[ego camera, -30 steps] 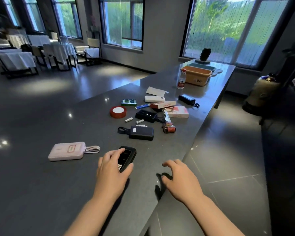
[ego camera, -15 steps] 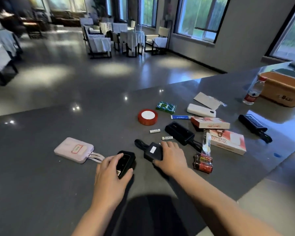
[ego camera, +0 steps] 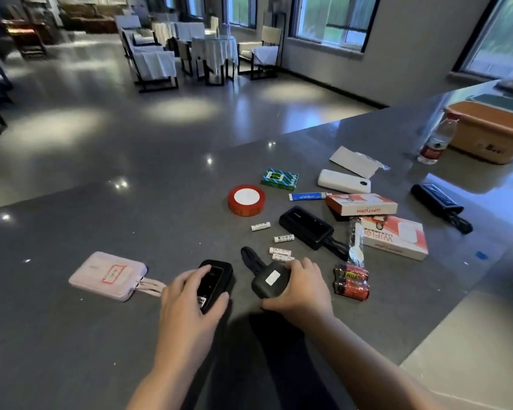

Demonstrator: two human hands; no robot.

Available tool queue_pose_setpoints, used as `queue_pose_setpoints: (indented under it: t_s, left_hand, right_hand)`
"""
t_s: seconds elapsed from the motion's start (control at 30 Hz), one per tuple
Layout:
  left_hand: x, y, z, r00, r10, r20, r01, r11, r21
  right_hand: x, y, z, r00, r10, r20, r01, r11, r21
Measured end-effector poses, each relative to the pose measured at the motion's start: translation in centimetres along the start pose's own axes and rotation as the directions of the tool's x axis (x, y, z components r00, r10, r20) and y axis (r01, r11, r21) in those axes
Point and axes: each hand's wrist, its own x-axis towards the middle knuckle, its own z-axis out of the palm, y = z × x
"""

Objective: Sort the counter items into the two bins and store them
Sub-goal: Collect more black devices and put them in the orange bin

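My left hand grips a small black device with a screen lying on the grey counter. My right hand grips a black power bank with a white sticker, its front end tilted up off the counter and its dark strap trailing behind. A pink power bank lies to the left. Farther out lie white batteries, a pack of red batteries, a red tape roll, another black power bank, a white power bank and two red-and-white boxes. An orange bin stands far right.
A water bottle stands beside the orange bin, with a teal lid or bin behind it. A green packet, a blue tube, a white envelope and a black pouch lie among the items. The counter edge runs at the right.
My right hand came from the counter edge onto the black power bank with the sticker, closed round it and tipped it up. My left hand stays on the small black device. The view swung left.
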Motion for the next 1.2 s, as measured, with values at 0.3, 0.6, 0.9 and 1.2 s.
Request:
queue_pose_setpoints:
  t_s: [0.3, 0.6, 0.9, 1.2]
  left_hand:
    - [2.2, 10.5, 8.4, 0.941, 0.278, 0.195, -0.250, 0.956, -0.156]
    - [-3.3, 24.9, 22.5, 0.797, 0.487, 0.356, -0.398, 0.868, -0.298]
    - [-6.6, 38.7, 34.4, 0.778, 0.543, 0.316, -0.424, 0.825, -0.374]
    - [-2.1, 46.5, 45.4, 0.790, 0.530, 0.309, -0.404, 0.828, -0.388]
  right_hand:
    - [-4.7, 7.7, -10.4, 0.878, 0.165, -0.450, -0.116, 0.984, 0.134]
    - [-10.6, 25.8, -18.6, 0.713, 0.404, -0.573, -0.324, 0.915, 0.240]
    - [-10.3, 40.9, -28.2, 0.693, 0.419, -0.587, -0.385, 0.903, 0.190]
    - [-1.6, 51.1, -33.1, 0.726, 0.382, -0.572, -0.344, 0.922, 0.179]
